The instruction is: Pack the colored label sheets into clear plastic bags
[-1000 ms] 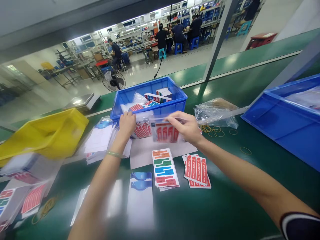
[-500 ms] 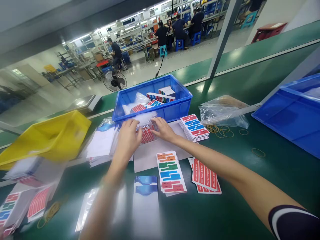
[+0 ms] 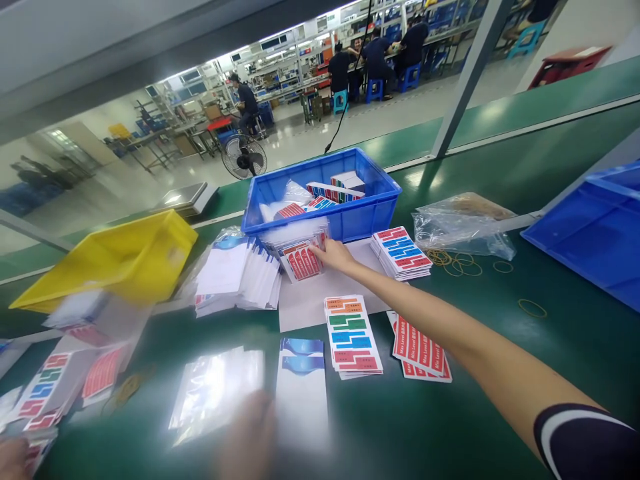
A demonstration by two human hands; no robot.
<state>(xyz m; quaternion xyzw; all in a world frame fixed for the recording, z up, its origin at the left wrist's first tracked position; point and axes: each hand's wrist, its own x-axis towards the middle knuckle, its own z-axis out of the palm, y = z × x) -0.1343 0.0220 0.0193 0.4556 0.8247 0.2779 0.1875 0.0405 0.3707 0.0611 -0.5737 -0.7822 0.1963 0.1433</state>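
My right hand [image 3: 334, 255] pinches the edge of a stack of clear-bagged label cards [image 3: 303, 261], with red labels facing me, just in front of the blue bin [image 3: 320, 223]. Smeared by motion, my left hand [image 3: 253, 427] is low in front, beside the clear plastic bags [image 3: 215, 387] and the white leaflets with blue tops [image 3: 301, 383]; its fingers cannot be made out. Right of the leaflets lie a stack of multicoloured label sheets [image 3: 354, 335] and some red label sheets [image 3: 420, 350]. White bagged packets [image 3: 240, 277] fan out left of the held stack.
A yellow bin [image 3: 115, 260] stands at left, another blue bin [image 3: 595, 227] at right. Rubber bands [image 3: 457, 262] and a plastic bag [image 3: 463, 227] lie near a banded card stack [image 3: 400, 250]. Another person's hand [image 3: 13, 457] shows at lower left.
My left hand has left the bagged stack and come down toward me, beside the clear bags. My right hand stays at the stack. The view has shifted slightly left.
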